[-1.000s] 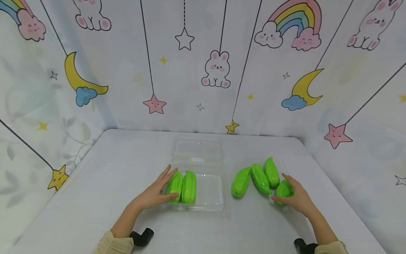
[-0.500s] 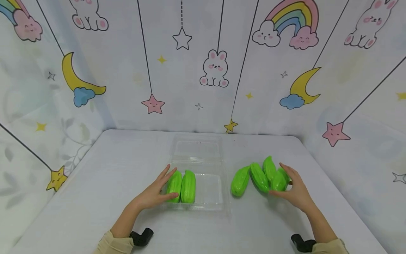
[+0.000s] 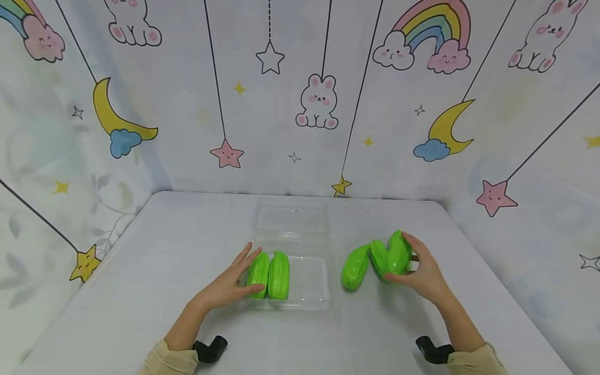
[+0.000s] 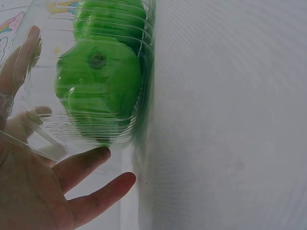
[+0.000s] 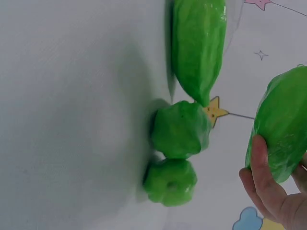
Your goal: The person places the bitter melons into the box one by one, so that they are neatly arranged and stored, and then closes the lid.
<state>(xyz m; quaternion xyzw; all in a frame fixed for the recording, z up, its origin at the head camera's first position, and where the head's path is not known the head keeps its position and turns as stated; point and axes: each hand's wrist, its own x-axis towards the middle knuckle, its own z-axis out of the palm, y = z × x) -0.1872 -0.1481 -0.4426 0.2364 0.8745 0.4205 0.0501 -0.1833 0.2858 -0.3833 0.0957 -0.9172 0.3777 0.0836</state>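
My right hand (image 3: 424, 273) holds a ribbed green gourd (image 3: 400, 255) between thumb and fingers; in the right wrist view it is raised off the table. Beyond it, three like gourds lie on the table; the leftmost gourd (image 3: 354, 266) and the middle gourd (image 3: 378, 255) show, while the third gourd is mostly hidden behind the held one. Two more gourds (image 3: 279, 276) lie side by side in the left part of a clear plastic box (image 3: 309, 281). With fingers spread, my left hand (image 3: 229, 281) rests at the box's left side, its thumb over the front rim.
The box's clear lid (image 3: 292, 221) is folded back flat on the white table (image 3: 197, 224). A curtain (image 3: 281, 114) with printed rabbits, stars and moons stands behind the table and along its sides. Black wrist mounts (image 3: 211, 350) sit on both forearms.
My right hand has lifted the gourd and carried it leftward, over the other gourds on the table. The left hand and the box have stayed put.
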